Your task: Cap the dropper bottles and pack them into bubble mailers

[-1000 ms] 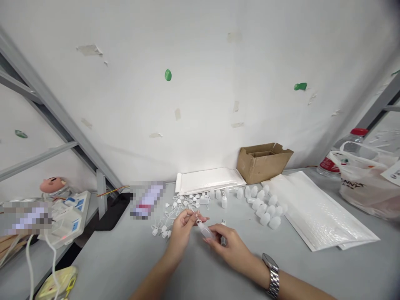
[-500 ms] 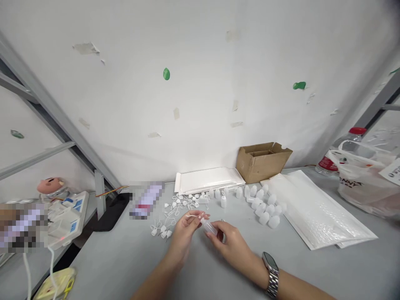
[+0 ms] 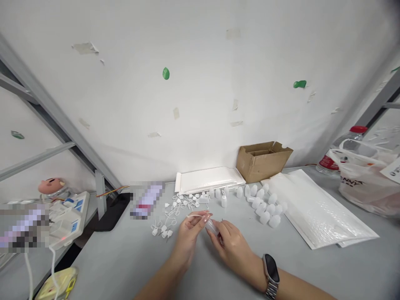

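Note:
My right hand (image 3: 233,241), wearing a metal-band watch (image 3: 271,273), is closed round a small translucent plastic bottle (image 3: 212,227), held tilted above the table. At the bottle's neck my left hand (image 3: 188,233) pinches a white cap, mostly hidden by the fingers; its thin strap (image 3: 193,216) sticks out to the left. Beyond the left hand lie several loose white caps with looped straps (image 3: 171,220). A small bottle (image 3: 224,201) stands upright just past my hands. More small bottles (image 3: 265,217) lie in a group to the right.
White padded mailers (image 3: 321,216) lie at the right, with another flat white package (image 3: 209,179) against the wall. An open cardboard box (image 3: 264,162) stands behind the bottles. A plastic bag (image 3: 362,183) and a large red-capped bottle (image 3: 328,160) are far right. A blurred phone-like object (image 3: 147,201) lies left.
My right hand's fingers have moved up along the bottle, covering more of it. The left thumb presses closer over the neck. The right wrist has turned slightly.

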